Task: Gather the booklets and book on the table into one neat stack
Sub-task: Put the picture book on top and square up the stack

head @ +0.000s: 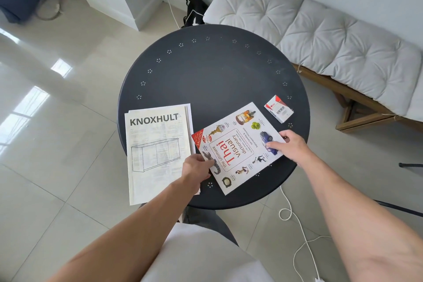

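Observation:
A white "Thai visual dictionary" book (238, 146) lies tilted on the near right part of the round dark table (212, 75). My left hand (198, 167) grips its left edge and my right hand (289, 145) grips its right corner, thumb on the cover. To the left lie white "KNOXHULT" booklets (158, 153), two or more overlapped, hanging over the table's left rim. The book's red corner touches their right edge.
A small red-and-white "VESS" box (278, 109) stands on the table, right of the book. A cushioned wooden bench (320, 30) runs behind and to the right. A white cable (297, 224) trails on the tiled floor.

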